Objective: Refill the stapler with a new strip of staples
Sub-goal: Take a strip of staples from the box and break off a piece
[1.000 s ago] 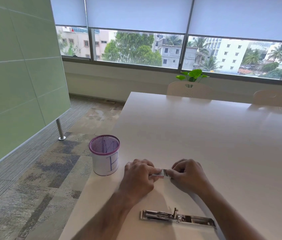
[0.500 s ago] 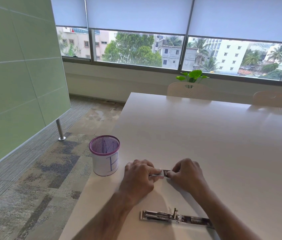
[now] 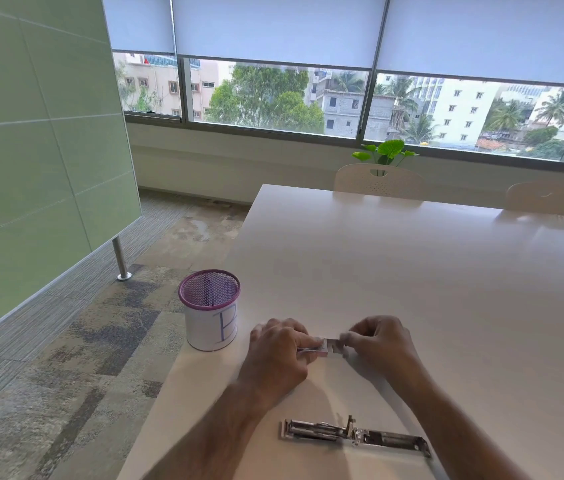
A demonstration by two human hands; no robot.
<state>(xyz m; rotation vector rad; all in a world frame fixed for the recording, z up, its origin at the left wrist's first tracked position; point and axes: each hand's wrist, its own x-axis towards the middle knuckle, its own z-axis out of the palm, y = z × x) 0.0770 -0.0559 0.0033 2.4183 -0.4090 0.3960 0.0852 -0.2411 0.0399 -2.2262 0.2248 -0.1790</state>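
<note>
Compared with a moment ago, our right hand (image 3: pixel 375 344) has drawn slightly away from our left hand (image 3: pixel 278 351), and a short silvery piece now shows in the gap between them where before the fingers nearly met. We judge this to be the staple strip (image 3: pixel 334 347) sliding out of the small staple box (image 3: pixel 318 348), though the detail is too small to be sure. Our left hand is clenched around the box, thumb on top; our right pinches the silvery end with its fingertips. The stapler (image 3: pixel 353 434) lies opened flat on the table (image 3: pixel 446 289), nearer to us than both hands and well apart from them, its channel facing up, so loading looks like the next step. The table's left edge runs close beside our left forearm, with the mesh pen cup (image 3: pixel 209 308) just left of that hand near the edge. To the right and beyond our hands the surface lies open for moving.
</note>
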